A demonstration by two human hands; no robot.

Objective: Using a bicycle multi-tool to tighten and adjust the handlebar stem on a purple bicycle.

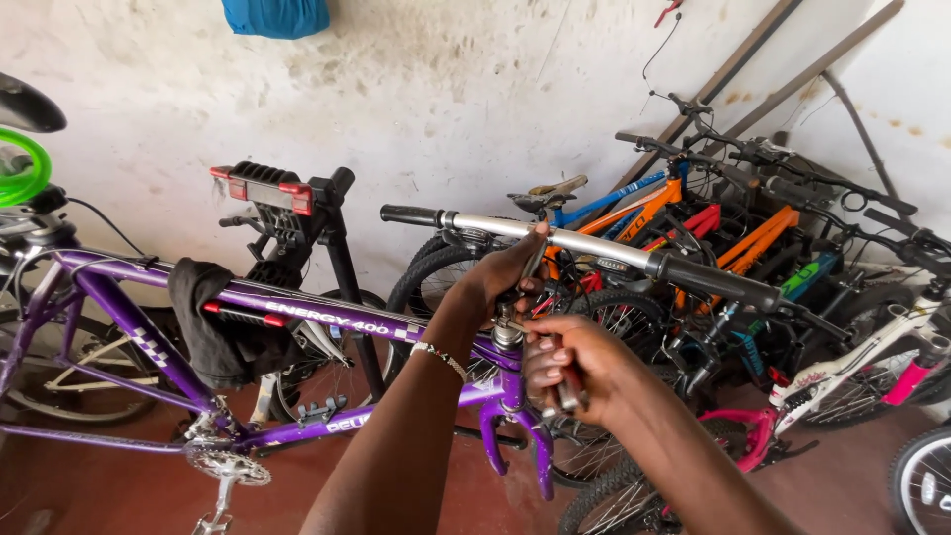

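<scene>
A stained white wall (446,89) backs this workshop, with a red-brown floor (89,485) below and bicycles packed along the right side. In the middle a purple bicycle frame (297,317) sits clamped in a black repair stand (337,248), a dark rag (213,322) draped over its top tube, out to the left of the hands.

The left hand (505,272) is closed around the stem just under the silver handlebar (584,243), holding it steady. The right hand (565,362), slightly nearer and lower, is curled shut on a small metal tool (567,388) — a folding key set, by the look of it — pressed in at the head of the frame (507,337). I cannot see the tool's tip; the fingers hide it.

To do this well, I'd judge the bar should be kept square to the frame while the key sits fully home in its bolt — a half-seated key will slip and round the head.

Crowding is the trouble. Right of the hands, a row of orange, blue and red bikes (693,238) leans close, their wheels almost against the bar's right grip (713,282). A pink and white bike (852,381) lies just beyond the right forearm, leaving little elbow room.
</scene>
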